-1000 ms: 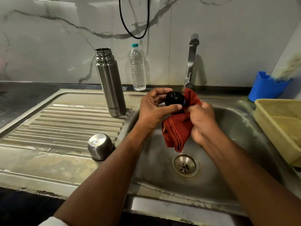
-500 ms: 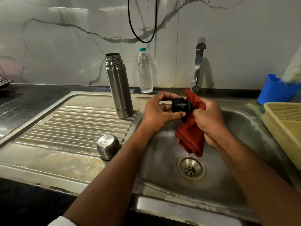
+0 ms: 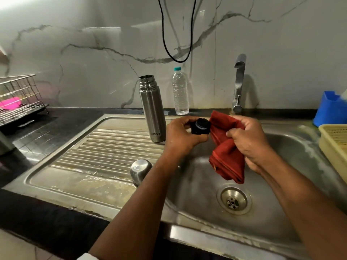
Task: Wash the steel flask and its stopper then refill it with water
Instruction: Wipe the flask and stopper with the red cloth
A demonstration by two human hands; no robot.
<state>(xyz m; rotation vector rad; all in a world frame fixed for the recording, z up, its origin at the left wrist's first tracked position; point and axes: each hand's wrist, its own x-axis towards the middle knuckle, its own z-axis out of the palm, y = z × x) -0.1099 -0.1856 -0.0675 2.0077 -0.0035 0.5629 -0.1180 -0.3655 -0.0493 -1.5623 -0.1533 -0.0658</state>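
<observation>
Both hands are working above the sink (image 3: 293, 147).
Left hand (image 3: 181, 136) is gripping the black stopper (image 3: 201, 126); right hand (image 3: 249, 141) is clutching the red cloth (image 3: 228, 156) against it, steel flask (image 3: 152, 111) standing just left.

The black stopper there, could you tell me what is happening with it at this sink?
A person holds the black stopper in the left hand over the sink, with a red cloth gripped in the right hand beside it. The steel flask stands open on the drainboard, its cap nearby.
</observation>
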